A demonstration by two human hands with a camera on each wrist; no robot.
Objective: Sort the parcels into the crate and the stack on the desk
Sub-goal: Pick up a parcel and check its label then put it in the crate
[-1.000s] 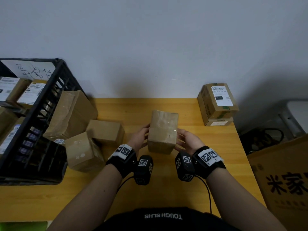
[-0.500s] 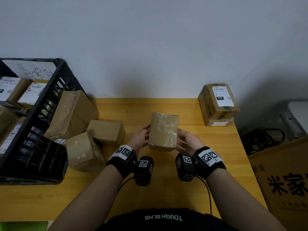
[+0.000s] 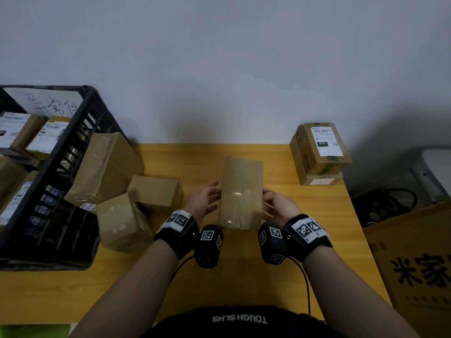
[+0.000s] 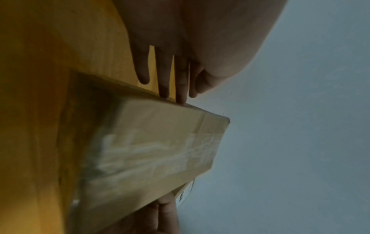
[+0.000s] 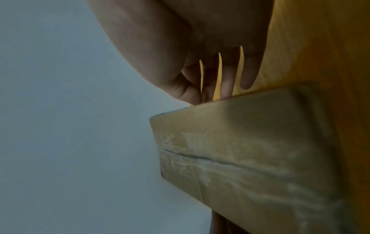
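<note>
Both flat hands, left hand (image 3: 203,200) and right hand (image 3: 277,206), press the upright parcel (image 3: 240,193) at centre frame, crate (image 3: 80,132) far left, stack (image 3: 319,154) nearer right

A black crate (image 3: 73,132) runs off the left edge of the head view, its far side unseen; the parcels inside (image 3: 14,129) are partly cut off and their labels too small to read. At lower right, a large printed carton (image 3: 419,272) is cropped by the frame's edge. The lower parcel of the stack (image 3: 319,181) at upper right is largely covered by the one above. In the left wrist view, the held parcel (image 4: 152,150) is smeared by blur, and the right hand (image 4: 160,212) behind it shows only as fingers at the bottom edge.
</note>
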